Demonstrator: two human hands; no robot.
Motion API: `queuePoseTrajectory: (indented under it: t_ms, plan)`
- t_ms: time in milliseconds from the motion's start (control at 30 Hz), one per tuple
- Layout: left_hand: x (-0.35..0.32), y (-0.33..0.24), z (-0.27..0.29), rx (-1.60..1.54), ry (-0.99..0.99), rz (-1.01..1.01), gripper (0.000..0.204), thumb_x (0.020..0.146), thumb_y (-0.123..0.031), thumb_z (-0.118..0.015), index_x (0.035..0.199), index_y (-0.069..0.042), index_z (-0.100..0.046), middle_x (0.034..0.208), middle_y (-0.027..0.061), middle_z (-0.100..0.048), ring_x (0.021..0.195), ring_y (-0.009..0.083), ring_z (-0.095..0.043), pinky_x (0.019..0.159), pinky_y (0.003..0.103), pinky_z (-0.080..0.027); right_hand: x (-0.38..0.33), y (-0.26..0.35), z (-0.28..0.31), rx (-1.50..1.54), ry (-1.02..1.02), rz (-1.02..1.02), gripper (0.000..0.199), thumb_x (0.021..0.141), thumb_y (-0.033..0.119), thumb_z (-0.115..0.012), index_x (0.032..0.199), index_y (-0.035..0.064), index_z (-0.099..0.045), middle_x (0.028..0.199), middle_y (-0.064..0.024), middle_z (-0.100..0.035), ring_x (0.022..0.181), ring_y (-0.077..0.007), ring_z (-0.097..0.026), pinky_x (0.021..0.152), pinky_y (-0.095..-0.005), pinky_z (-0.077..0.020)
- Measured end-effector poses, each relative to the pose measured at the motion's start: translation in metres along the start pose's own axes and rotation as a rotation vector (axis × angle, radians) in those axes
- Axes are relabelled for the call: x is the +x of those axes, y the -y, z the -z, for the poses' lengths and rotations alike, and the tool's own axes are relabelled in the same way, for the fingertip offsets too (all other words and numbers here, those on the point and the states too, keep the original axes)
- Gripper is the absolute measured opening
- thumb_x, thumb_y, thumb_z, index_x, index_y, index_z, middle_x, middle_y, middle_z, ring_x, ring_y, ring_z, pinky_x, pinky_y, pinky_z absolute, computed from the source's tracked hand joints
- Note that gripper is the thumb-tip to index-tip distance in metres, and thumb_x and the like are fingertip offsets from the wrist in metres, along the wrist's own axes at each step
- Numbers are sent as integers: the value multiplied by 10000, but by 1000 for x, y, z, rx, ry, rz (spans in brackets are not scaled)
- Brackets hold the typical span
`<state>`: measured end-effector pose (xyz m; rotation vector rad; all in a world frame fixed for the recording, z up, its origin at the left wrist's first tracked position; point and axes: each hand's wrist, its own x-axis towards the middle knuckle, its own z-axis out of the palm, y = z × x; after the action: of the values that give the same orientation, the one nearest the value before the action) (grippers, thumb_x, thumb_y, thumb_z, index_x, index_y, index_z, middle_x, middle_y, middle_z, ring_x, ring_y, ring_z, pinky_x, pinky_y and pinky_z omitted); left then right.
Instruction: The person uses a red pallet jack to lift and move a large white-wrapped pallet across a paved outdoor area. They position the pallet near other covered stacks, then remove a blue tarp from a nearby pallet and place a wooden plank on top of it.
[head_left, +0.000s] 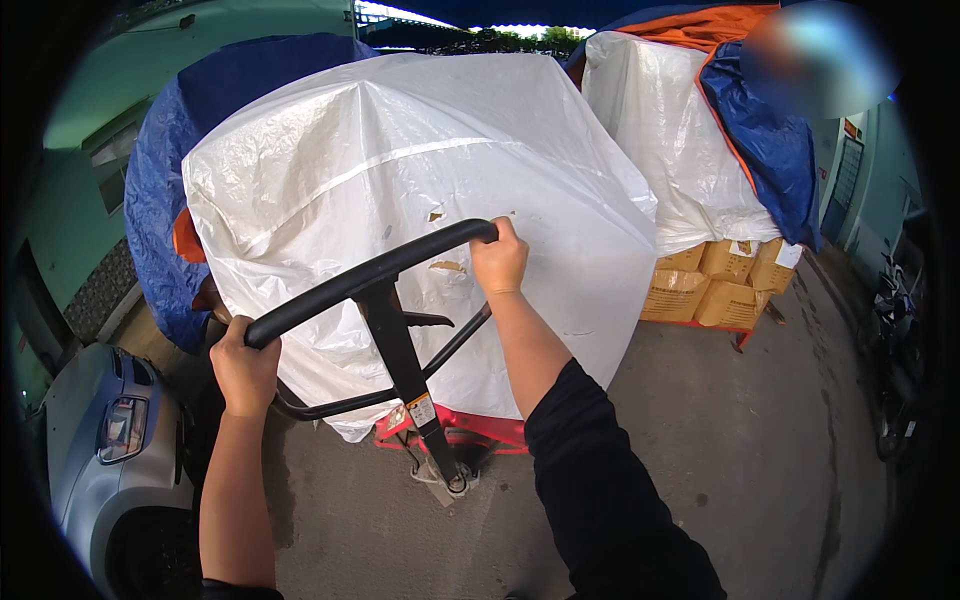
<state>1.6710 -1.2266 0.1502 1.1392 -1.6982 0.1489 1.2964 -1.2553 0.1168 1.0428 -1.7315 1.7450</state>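
Both my hands grip the black handle [370, 275] of a red pallet jack. My left hand [244, 368] is wrapped round its lower left end, and my right hand [501, 262] round its upper right end. The handle is tilted, its right side higher. A black lever [428, 319] sits inside the handle loop, touched by neither hand. The black shaft runs down to the jack's red base [480, 430], low over the ground. Just beyond the handle stands a bulky load under a white plastic sheet [520, 190] with small tears; what lies beneath is hidden.
A silver car [115, 440] is parked close on the left. Blue tarpaulin [165, 200] covers a pile behind it. At right, cardboard boxes [700, 290] stand on a red support under another white sheet [640, 130]. Motorbikes [897, 330] line the far right. Grey concrete [720, 480] lies underfoot.
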Motion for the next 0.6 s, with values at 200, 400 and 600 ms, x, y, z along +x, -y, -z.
queuePoseTrajectory:
  t_ms: [200, 400, 600]
  plan:
    - [39, 36, -31, 47, 13, -3, 151, 752, -77, -723, 761, -3, -592, 654, 229, -580, 649, 403, -634, 604, 398, -484, -4, 4, -13, 137, 102, -5, 180, 744, 138, -739, 804, 46, -596, 668, -183, -643, 636, -398, -647, 594, -457, -509]
    - [69, 58, -50, 32, -1, -83, 149, 764, -89, -736, 774, -4, -613, 676, 220, -614, 673, 391, -654, 609, 398, -489, 3, 12, -10, 129, 118, 62, 159, 723, 115, -706, 780, 52, -572, 672, -167, -647, 626, -395, -642, 593, -474, -507]
    - [83, 77, -75, 25, 39, -39, 172, 750, -149, -749, 793, -19, -644, 682, 214, -639, 678, 409, -652, 625, 438, -501, 3, 6, -35, 34, 54, 38, 131, 752, 125, -695, 825, 42, -625, 668, -182, -649, 620, -393, -647, 589, -447, -509]
